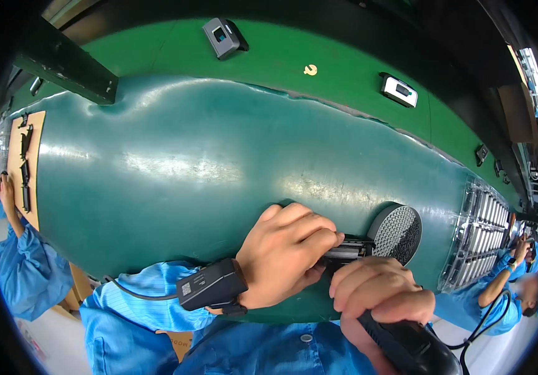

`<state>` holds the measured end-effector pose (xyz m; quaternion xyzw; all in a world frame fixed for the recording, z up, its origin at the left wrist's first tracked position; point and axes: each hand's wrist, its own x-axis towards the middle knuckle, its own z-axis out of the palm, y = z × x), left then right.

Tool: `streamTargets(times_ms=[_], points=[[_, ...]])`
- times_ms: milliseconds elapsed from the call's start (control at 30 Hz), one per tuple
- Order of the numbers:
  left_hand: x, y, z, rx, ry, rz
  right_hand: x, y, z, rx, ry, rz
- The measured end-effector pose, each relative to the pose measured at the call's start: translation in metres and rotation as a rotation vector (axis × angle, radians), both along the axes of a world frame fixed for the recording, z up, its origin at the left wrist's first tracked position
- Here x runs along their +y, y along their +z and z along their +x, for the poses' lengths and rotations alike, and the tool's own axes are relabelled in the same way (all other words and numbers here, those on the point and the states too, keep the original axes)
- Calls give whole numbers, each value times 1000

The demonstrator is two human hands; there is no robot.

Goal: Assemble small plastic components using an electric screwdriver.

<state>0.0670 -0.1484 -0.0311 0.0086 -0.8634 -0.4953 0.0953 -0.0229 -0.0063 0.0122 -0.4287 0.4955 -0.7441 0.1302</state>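
My left hand [291,250] is closed around a narrow black part with a silver strip [345,250]. Its thumb and fingers cover the part's left end. My right hand [378,289] is curled in a fist against the near side of the same part; what lies inside its fingers is hidden. A long, rounded black device [409,347] sits under the right palm and wrist, and I cannot tell if it is held or strapped on. Just beyond the part stands a round dark dish [378,220] with small silver pieces on one side and black ones on the other.
A black box device [212,284] with a cable is on my left wrist. At right lies a clear tray [453,265] of pale bars, near other people. Far left, a tan board [33,134] bears black parts. Grey [222,37] and white devices [400,92] sit on the green strip [269,50].
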Motion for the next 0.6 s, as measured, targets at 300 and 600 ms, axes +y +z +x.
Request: streamTargets(times_ms=[300, 600], points=[[1, 0, 0, 5, -23, -31, 33, 17, -31, -337, -65, -229], [1, 12, 1, -15, -22, -156, 117, 7, -132, -279, -784, -280]])
